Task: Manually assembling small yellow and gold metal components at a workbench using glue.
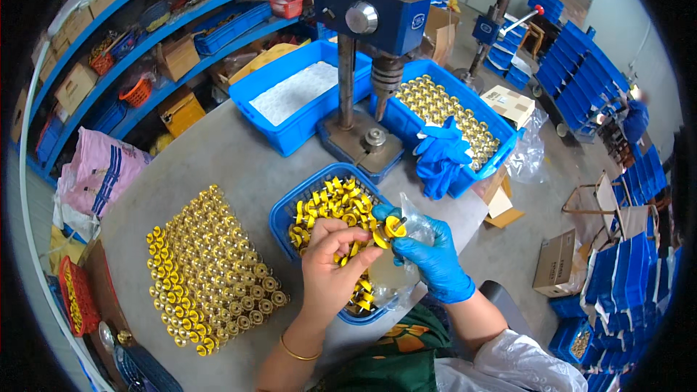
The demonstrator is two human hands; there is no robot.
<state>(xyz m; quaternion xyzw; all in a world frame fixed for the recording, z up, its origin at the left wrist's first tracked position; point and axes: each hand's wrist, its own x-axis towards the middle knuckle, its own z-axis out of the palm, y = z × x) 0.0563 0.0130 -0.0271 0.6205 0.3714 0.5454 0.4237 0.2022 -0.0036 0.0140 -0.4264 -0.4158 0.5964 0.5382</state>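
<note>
Above a blue basket (279, 207) of small yellow parts with dark pins, my two hands meet. My bare left hand (330, 258) pinches a yellow part (379, 237) between thumb and forefinger. In a blue glove, my right hand (432, 258) grips another yellow cap-like part (396, 226) with a dark pin, right beside the first. Clear plastic film (415, 218) lies against the gloved fingers; whether they hold it I cannot tell. Left of the basket stand rows of brass-coloured round pieces (225, 268), several of the outer ones showing yellow.
A blue bench press (374, 14) rises behind the basket. Beside it are a blue tray with a white liner (294, 94) and a blue tray of brass pieces (446, 101), blue gloves (443, 156) draped over its edge. Shelves line the left; a person (635, 120) is far right.
</note>
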